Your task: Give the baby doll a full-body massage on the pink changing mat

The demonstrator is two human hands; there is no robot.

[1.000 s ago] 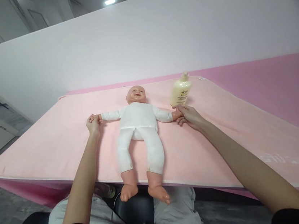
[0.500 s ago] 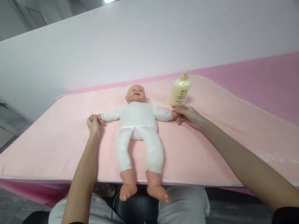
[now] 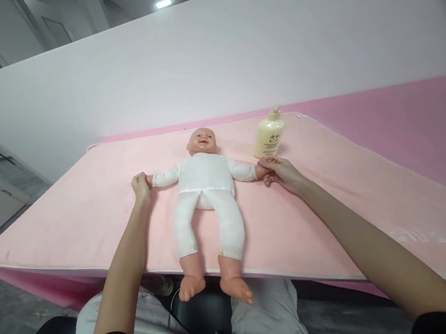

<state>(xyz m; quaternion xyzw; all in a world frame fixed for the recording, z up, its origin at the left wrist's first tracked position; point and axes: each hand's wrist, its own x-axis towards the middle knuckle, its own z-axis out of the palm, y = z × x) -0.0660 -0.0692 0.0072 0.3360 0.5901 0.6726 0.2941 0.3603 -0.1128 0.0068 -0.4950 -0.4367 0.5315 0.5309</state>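
a soft baby doll in a white suit (image 3: pixel 208 190) lies face up on the pink padded mat (image 3: pixel 70 218). the left hand (image 3: pixel 140 183), fingers loose a second ago, now closes around one doll wrist; the right hand (image 3: pixel 282 170) still grips the other, beside a cream pump bottle (image 3: pixel 270 133).

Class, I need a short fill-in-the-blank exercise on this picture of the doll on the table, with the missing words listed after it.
1. The baby doll lies on its ____ on the pink mat.
2. The left hand and the right hand each hold one of the doll's ____.
3. The cream pump bottle stands just beyond the ____ hand.
4. The doll's bare ____ hang past the mat's near edge.

Missing words: back; hands; right; feet
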